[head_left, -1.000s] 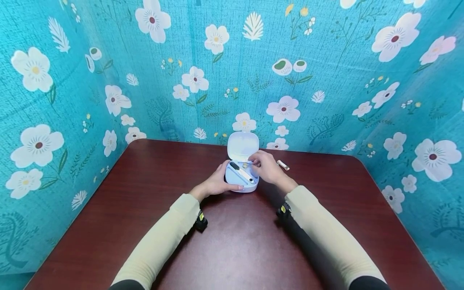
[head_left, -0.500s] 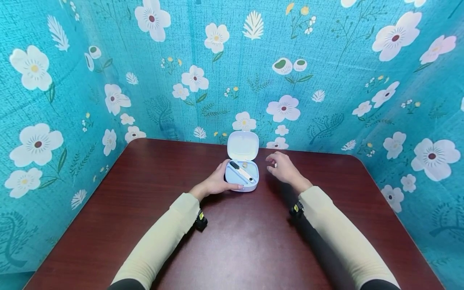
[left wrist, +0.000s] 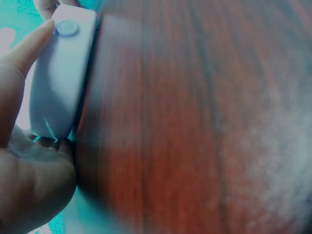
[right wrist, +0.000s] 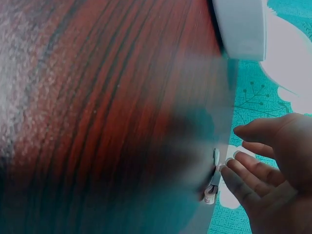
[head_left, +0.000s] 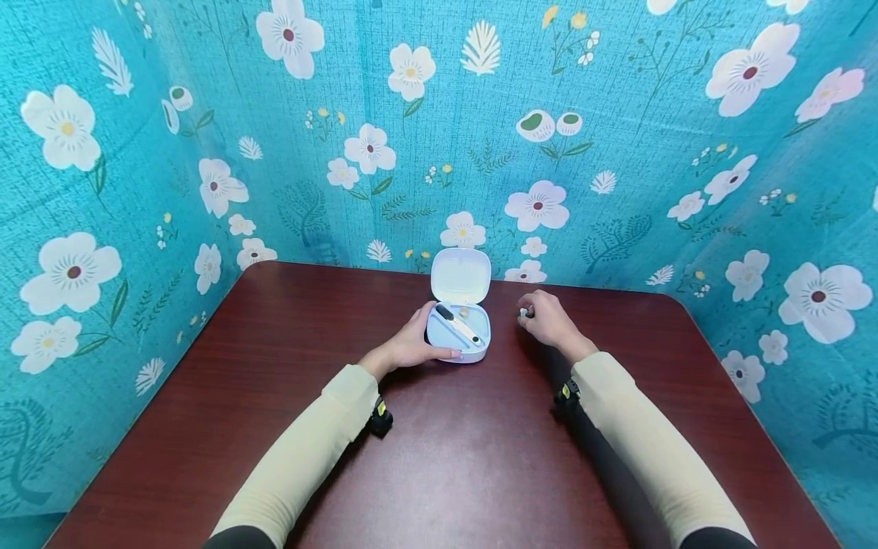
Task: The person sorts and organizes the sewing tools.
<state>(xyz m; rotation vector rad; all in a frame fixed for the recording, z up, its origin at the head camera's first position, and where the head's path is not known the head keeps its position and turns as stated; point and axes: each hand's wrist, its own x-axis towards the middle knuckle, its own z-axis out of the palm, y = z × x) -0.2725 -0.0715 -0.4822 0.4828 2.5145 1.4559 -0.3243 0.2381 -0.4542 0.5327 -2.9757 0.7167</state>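
A pale blue case [head_left: 458, 357] stands with its lid [head_left: 461, 276] raised at the back of the table. My left hand [head_left: 411, 341] grips its left side, the thumb along the front wall beside a round button [left wrist: 67, 28]. Inside lie a slim white tool with a black end [head_left: 457, 324] and a small tan round thing [head_left: 463, 312]. Right of the case, my right hand [head_left: 551, 318] reaches down with thumb and fingers apart. A small metal nail clipper [right wrist: 212, 180] lies on the table right by its fingertips; the hand partly hides it in the head view.
The dark red wooden table [head_left: 439, 457] stretches from the case toward the person. A teal flowered cloth [head_left: 370, 91] hangs close behind the table's back edge and along both sides. Black wrist cameras sit below both sleeves.
My right hand has left the inside of the case and moved right, then down to the nail clipper. The left hand and the case have stayed put.
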